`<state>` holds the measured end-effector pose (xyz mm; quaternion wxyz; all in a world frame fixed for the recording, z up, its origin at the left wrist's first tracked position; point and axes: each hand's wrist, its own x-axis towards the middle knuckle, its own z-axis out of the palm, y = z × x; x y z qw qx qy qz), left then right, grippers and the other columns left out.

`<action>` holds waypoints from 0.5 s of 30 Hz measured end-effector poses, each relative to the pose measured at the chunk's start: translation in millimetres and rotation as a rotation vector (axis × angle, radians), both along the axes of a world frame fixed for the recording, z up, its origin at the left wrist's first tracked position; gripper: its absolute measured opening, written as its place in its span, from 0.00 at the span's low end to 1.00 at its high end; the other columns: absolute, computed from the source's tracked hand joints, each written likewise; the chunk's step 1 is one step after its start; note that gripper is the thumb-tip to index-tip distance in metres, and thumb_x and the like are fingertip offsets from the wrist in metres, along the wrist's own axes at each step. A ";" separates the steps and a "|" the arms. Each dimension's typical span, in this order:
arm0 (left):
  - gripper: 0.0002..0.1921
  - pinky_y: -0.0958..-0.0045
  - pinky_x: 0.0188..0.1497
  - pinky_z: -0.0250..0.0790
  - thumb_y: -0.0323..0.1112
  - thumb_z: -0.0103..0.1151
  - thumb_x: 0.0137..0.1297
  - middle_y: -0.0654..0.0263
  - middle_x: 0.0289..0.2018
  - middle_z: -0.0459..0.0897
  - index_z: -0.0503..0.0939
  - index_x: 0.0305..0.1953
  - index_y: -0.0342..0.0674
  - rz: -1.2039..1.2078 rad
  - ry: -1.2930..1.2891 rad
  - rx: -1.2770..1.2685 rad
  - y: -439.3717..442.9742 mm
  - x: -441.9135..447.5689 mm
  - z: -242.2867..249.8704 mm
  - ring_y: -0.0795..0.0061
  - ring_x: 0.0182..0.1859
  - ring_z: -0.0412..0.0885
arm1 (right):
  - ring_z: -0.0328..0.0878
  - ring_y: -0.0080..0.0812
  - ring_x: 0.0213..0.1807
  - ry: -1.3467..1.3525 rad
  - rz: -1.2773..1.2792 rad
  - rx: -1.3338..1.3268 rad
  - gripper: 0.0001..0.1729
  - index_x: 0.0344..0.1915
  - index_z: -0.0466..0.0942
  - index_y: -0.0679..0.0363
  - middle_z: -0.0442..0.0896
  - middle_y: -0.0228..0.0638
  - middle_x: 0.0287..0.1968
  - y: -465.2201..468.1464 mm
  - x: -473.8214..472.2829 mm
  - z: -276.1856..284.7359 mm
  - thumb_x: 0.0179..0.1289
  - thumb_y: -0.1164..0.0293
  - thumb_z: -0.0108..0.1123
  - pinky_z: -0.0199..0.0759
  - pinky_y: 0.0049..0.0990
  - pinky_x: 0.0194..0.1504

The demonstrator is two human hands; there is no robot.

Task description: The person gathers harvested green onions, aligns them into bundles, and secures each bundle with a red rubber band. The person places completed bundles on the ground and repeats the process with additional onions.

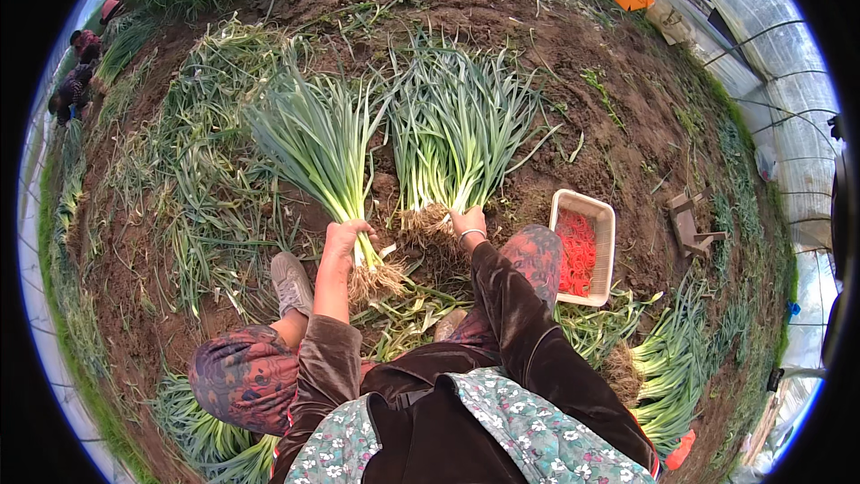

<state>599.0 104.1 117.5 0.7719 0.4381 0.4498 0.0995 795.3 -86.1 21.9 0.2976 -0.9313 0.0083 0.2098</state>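
My left hand (351, 240) is closed around the pale stems of a bunch of green onions (322, 148), just above its bushy roots. The leaves of this bunch fan up and to the left. On the soil to its right lies a wider pile of green onions (450, 134), roots towards me. My right hand (469, 220), with a bracelet at the wrist, has its fingers at the lower stems on the right side of that pile; whether it grips any stems I cannot tell. A cream plastic basket (609, 249) holding many red bands (576, 252) stands right of my knee.
Loose leaves (195, 168) cover the soil at left. More onion bunches lie at lower right (665, 370) and lower left (201, 423). A small wooden stool (686, 225) is at right, beyond the basket. Several people (80, 77) are at the far left. Plastic greenhouse sheeting (803, 141) curves along the right.
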 end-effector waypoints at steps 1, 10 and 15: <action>0.03 0.68 0.25 0.77 0.22 0.56 0.51 0.56 0.21 0.79 0.77 0.27 0.28 -0.005 0.014 -0.071 -4.3 -3.6 -8.6 0.67 0.23 0.82 | 0.78 0.49 0.49 0.000 0.035 -0.054 0.37 0.47 0.71 0.73 0.79 0.56 0.45 6.3 5.4 -1.9 0.49 0.51 0.67 0.72 0.37 0.49; 0.11 0.62 0.31 0.80 0.21 0.56 0.50 0.54 0.25 0.80 0.72 0.38 0.27 0.042 -0.050 -0.514 -36.0 -21.0 -81.6 0.63 0.27 0.82 | 0.81 0.44 0.35 0.230 -0.074 0.166 0.21 0.37 0.77 0.74 0.82 0.49 0.33 -1.8 42.2 -29.4 0.54 0.63 0.54 0.69 0.38 0.36; 0.15 0.60 0.38 0.80 0.22 0.54 0.53 0.47 0.36 0.81 0.70 0.43 0.24 -0.023 -0.237 -0.623 -35.4 -3.2 -78.3 0.61 0.33 0.83 | 0.75 0.34 0.32 0.430 -0.134 0.454 0.17 0.34 0.74 0.69 0.75 0.36 0.28 -17.9 17.1 -32.3 0.62 0.63 0.47 0.64 0.34 0.34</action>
